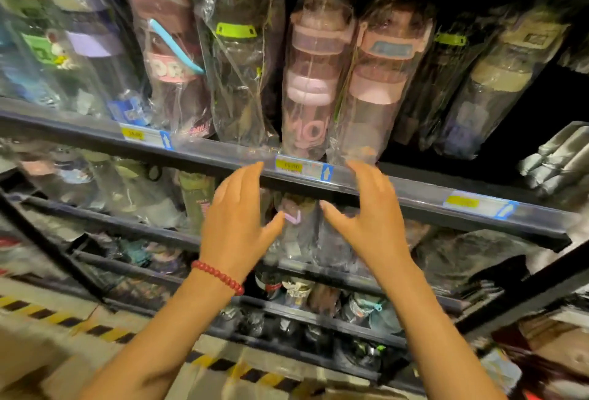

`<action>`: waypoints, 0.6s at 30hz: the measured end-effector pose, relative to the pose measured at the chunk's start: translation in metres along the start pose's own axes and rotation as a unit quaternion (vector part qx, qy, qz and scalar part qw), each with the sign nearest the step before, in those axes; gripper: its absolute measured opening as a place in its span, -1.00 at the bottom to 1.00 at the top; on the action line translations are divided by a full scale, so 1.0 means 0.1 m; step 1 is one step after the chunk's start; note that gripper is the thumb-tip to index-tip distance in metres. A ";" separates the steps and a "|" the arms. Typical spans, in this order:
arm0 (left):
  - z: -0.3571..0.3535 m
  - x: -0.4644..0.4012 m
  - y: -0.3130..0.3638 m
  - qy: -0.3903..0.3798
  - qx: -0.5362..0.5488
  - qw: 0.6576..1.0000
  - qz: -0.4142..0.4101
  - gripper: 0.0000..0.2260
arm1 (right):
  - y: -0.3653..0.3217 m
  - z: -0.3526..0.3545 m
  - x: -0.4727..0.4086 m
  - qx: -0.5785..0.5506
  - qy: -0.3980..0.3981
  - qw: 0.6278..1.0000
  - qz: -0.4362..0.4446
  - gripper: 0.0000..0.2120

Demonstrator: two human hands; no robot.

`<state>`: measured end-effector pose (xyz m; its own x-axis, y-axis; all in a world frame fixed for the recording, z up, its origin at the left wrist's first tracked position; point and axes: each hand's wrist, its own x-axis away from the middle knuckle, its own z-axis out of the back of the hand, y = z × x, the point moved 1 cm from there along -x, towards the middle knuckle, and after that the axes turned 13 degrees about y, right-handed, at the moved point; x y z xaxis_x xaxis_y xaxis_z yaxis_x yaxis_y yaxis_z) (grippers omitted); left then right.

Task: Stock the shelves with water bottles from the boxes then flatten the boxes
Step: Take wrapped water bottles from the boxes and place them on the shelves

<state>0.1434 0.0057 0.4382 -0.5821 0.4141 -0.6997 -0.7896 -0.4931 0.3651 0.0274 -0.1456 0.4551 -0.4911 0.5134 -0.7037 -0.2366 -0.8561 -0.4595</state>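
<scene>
Two pink water bottles in clear plastic wrap stand side by side on the upper shelf: one with pale lettering (310, 87) and one with a blue label on its lid (379, 81). My left hand (237, 224), with a red bead bracelet on its wrist, and my right hand (371, 211) are raised just below them, in front of the shelf rail (414, 200). Both hands have spread, relaxed fingers and hold nothing. The fingertips reach up to the rail near the yellow price tag (288, 166).
More wrapped bottles fill the upper shelf to the left (242, 58) and right (497, 81). Lower shelves (318, 310) also hold wrapped bottles. Yellow and black hazard tape (95, 329) runs along the floor. Grey wrapped items (557, 160) sit at the far right.
</scene>
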 end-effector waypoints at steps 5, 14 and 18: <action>0.31 0.70 -0.59 -0.047 -0.097 0.994 0.035 -0.38 | -0.52 -0.45 0.74 0.011 -0.138 0.986 0.097 -0.43; 1.49 2.24 -1.64 -0.124 -0.216 0.941 0.230 -0.39 | -1.78 -1.25 2.18 -0.040 -0.314 0.928 0.198 -0.45; 2.07 2.85 -2.00 -0.142 -0.254 0.901 0.321 -0.37 | -2.38 -1.59 2.52 -0.084 -0.369 0.900 0.218 -0.50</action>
<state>0.0955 0.3803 0.2926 -0.9705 0.0613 -0.2331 -0.1229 -0.9578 0.2598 0.0930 0.1967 0.3013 -0.9441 -0.1007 -0.3140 0.2128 -0.9134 -0.3469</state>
